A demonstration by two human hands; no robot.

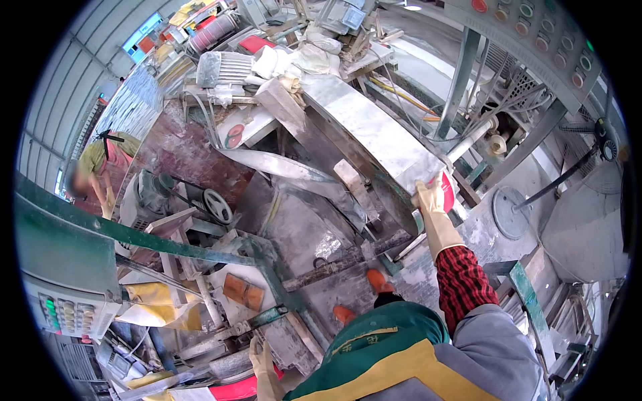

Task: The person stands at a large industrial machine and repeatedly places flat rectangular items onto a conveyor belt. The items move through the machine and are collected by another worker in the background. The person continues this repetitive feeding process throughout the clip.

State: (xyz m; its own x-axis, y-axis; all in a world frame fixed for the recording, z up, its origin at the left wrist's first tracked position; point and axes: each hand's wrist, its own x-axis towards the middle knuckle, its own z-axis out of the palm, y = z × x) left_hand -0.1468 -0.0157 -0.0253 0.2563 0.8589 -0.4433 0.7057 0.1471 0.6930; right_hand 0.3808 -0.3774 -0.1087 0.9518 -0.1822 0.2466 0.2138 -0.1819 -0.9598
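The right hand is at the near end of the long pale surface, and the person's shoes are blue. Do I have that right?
Not quite: the shoes are orange, not blue, as the head view shows. The rest stands: the right hand is at the near end of the long pale surface.

Dusty workshop with push-button control panel (528, 50)

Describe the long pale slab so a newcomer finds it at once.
Start at the grey control panel, upper right. Left of it, the long pale slab runs forward from the gloved right hand. Its broad whitish top sets it apart from the narrower, browner beam alongside.
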